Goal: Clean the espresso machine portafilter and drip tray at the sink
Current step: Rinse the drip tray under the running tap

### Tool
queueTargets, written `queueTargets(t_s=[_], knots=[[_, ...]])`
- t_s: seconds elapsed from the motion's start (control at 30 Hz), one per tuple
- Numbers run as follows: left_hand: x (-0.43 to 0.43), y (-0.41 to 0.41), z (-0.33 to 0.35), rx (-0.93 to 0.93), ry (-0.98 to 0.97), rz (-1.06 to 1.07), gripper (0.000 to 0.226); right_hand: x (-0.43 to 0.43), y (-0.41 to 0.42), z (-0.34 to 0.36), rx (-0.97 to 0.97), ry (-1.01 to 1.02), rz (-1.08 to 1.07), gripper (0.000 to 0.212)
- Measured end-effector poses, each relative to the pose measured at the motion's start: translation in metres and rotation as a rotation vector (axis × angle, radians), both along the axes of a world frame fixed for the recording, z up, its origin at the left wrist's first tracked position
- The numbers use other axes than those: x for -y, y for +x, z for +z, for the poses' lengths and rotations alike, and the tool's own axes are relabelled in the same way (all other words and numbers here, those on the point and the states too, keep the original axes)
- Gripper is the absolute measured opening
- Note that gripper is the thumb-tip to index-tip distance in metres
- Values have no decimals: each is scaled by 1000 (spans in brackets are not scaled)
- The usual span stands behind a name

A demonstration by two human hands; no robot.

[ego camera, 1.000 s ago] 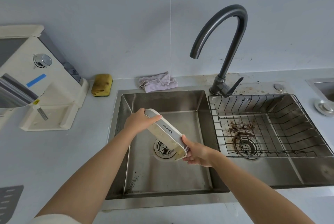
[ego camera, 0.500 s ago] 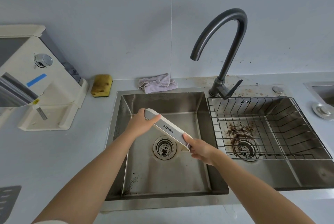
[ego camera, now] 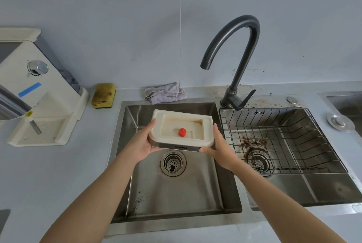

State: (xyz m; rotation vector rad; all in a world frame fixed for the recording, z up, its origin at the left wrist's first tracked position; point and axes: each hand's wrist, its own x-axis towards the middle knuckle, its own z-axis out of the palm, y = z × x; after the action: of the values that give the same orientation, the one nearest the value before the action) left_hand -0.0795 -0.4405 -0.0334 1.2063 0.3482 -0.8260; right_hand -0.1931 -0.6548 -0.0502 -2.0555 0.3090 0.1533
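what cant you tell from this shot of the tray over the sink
Head view only:
- Underside of the drip tray: faces away from the camera.
- Most fingers of the left hand and right hand: hidden beneath the tray.
- Espresso machine: cut off by the left edge.
- Portafilter: not in view.

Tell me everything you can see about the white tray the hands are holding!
The drip tray is a cream plastic box with a stepped hollow, brownish stains and a red knob in the middle. A silvery front strip reads KONKA. It is held open side up, nearly level, above the left sink basin. The left hand and right hand grip its two ends.
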Motion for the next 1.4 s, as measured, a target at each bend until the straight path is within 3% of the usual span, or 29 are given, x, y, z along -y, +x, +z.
queueTargets(t_s=[0.1,0.2,0.33,0.4,0.57,0.67,1.0,1.2,1.33,1.4], knots=[[3,-3,0,-14,-26,26,16,6,2,8,43,-38,28,92],[9,-6,1,31,-50,31,14,14,4,12,33,-48,33,95],[18,-3,2,71,-91,81,13,29,7,27,1,85,26,90],[22,0,2,85,-104,106,13,39,11,39,-46,125,-87,95],[28,7,-2,88,-118,135,11,79,47,74,-88,289,-603,69],[33,11,-2,79,-121,123,11,102,67,85,-115,472,-795,69],[51,24,3,98,-116,107,11,121,96,82,-227,955,-857,64],[56,28,0,88,-121,124,12,139,117,61,-325,748,-930,55],[59,28,0,87,-129,113,13,149,124,54,-364,680,-1036,28],[59,27,-1,78,-137,117,14,148,127,49,-372,608,-1005,31]])
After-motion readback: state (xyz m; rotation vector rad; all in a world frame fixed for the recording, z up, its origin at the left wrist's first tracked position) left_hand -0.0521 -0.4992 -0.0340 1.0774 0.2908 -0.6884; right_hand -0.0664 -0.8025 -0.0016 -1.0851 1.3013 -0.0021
